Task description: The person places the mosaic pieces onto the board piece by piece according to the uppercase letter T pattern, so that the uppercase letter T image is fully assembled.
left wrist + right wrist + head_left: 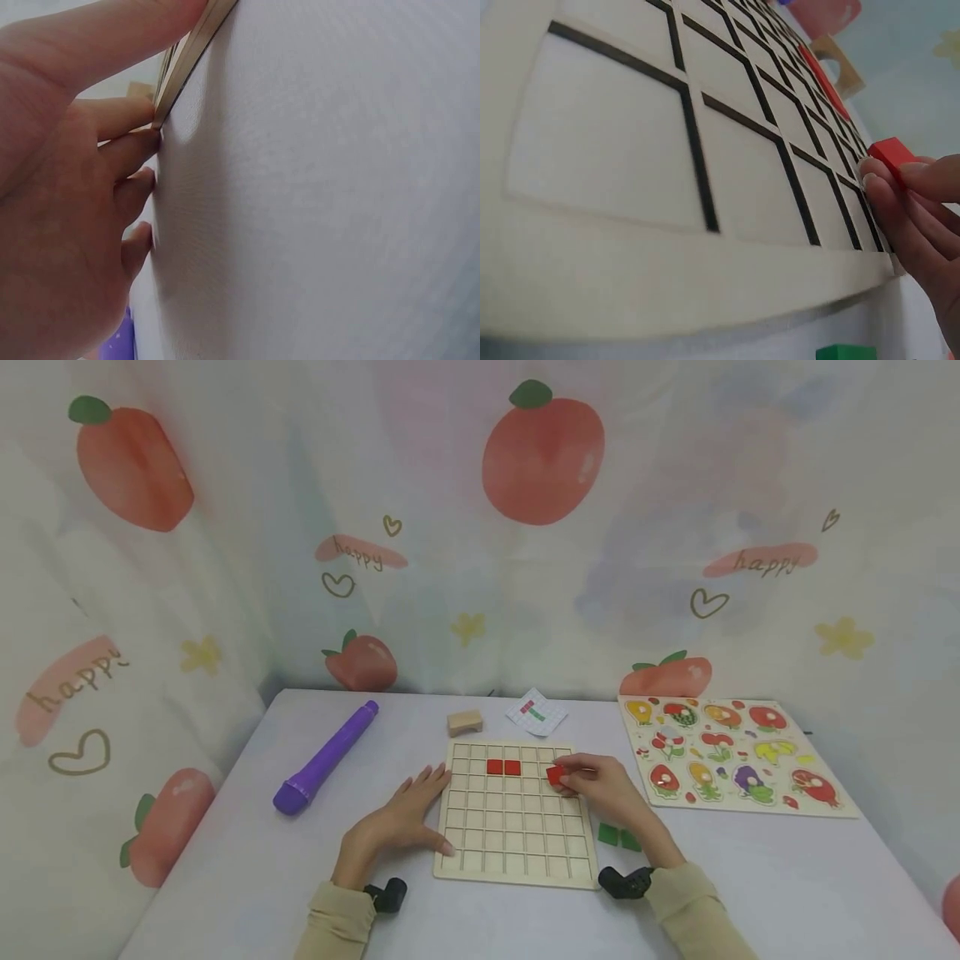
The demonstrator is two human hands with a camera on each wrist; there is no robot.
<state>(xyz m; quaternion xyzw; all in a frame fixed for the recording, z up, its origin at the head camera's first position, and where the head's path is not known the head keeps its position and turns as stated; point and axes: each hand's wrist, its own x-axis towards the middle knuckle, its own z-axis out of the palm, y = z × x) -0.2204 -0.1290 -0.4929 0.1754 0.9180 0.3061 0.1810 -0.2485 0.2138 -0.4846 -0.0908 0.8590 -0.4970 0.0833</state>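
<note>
A light wooden grid board (516, 841) lies on the table in front of the person. Two red square tiles (503, 767) sit side by side in its second row from the far edge. Over the board's far right part, the right hand (600, 785) pinches another red tile (894, 154) between thumb and fingers, tilted in the right wrist view. The left hand (405, 814) rests at the board's left edge, fingers spread, its thumb touching the near left rim. Two green tiles (618, 837) lie on the table just right of the board.
Behind the board are an arched wooden block (465, 722) and a small card (537, 712) with a red and green pattern on a grid. A purple toy microphone (326, 760) lies at left. A fruit puzzle board (727, 756) lies at right.
</note>
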